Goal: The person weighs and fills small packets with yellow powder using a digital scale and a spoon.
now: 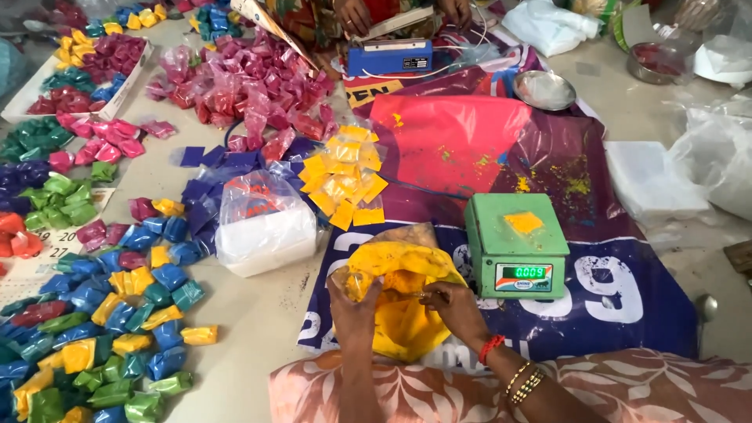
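Both hands are on the big bag of yellow powder [399,301], which lies on the printed banner [627,298] right in front of the person, just left of the green scale [517,243]. Left hand [352,301] grips the bag's rim, fingers curled over the plastic edge. Right hand [453,304] is at the bag's mouth with fingers pinched together; what it pinches is too small to tell. Scale has a small yellow packet [523,222] on its pan, display lit. Beyond the bag: pile of empty yellow-dusted pouches [345,176], and a clear bag of white powder [265,223] to its left. Filled packets in blue, green, yellow [117,329] cover the floor on the left; pink packets [251,94] heaped farther back.
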